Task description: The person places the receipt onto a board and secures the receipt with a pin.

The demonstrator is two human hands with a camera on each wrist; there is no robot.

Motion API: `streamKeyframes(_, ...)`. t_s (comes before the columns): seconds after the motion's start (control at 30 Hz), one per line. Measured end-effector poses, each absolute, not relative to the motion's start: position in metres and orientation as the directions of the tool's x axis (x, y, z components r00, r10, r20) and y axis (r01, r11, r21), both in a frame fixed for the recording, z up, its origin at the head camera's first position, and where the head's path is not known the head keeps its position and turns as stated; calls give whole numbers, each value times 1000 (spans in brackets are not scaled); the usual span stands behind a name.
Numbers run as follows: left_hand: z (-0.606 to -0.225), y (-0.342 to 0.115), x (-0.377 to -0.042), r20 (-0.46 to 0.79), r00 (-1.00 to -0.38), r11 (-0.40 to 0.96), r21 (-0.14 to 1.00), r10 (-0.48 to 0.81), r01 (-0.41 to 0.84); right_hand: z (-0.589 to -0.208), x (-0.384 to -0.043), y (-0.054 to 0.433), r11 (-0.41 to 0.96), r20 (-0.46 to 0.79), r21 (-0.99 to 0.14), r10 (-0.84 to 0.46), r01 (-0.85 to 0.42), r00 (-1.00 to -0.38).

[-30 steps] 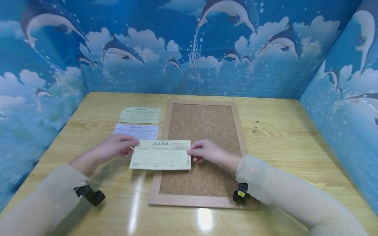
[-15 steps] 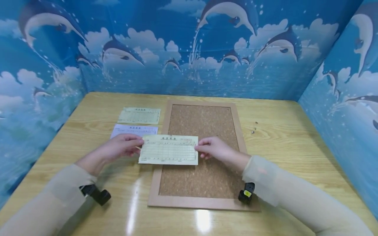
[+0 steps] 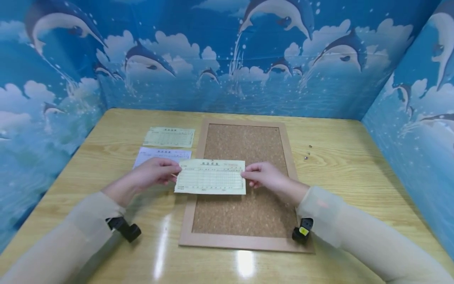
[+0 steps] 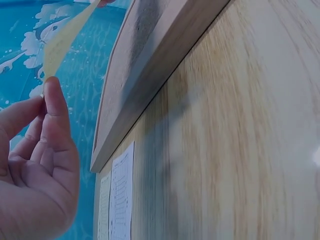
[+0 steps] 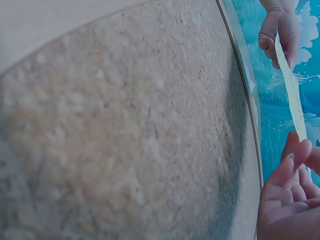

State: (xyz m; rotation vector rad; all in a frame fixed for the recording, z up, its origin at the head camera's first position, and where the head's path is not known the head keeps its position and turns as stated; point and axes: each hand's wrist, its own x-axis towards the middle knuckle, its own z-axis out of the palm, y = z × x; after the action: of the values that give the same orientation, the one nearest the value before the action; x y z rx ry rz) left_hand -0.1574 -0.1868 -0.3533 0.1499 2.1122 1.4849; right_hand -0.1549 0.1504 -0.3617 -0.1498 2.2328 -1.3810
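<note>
A pale yellow printed form slip (image 3: 211,179) is held up between both hands over the cork board (image 3: 244,215). My left hand (image 3: 153,173) pinches its left edge between thumb and fingers, and my right hand (image 3: 267,179) pinches the right edge. Both wrist views show the slip (image 4: 62,45) raised above the wood-framed board, its face nearly edge-on. In the left wrist view the thumb and forefinger of the left hand (image 4: 42,165) meet at the paper's corner. The right hand (image 5: 295,190) grips the other end in the right wrist view.
Left of the board, a greenish form slip (image 3: 169,137) lies at the back with a white form slip (image 3: 163,153) in front of it, partly covered by the left hand. Several small metal pieces (image 3: 306,158) lie on the wooden table (image 3: 340,157) right of the board. Dolphin-print curtains surround it.
Both hands have carried the yellow slip to the right and slightly away from the body, so more of it is over the cork board. The other slips lie where they were.
</note>
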Motion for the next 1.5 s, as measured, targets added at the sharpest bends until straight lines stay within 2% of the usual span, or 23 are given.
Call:
streamKeyframes(0.23,-357,-176,-160,-383,-837,392,892,391,-225,-361,-153,161,465,-380,-860,-304,212,-874)
streamKeyframes(0.5,-360,-165,-164,-359,-839,361,908,409,-212,-361,-152,173,443,-361,-873,-307,204,-881)
streamKeyframes(0.83,-357,-154,-167,-377,-838,344,906,395,-246,-359,-151,181,441,-339,-876,-274,196,-900)
streamKeyframes(1.13,-354,-147,-170,-394,-827,314,907,401,-280,-360,-150,187,382,-320,-901,-266,205,-909)
streamKeyframes(1.5,-354,-135,-175,-416,-830,292,901,373,-320,-355,-150,195,368,-347,-897,-242,245,-906)
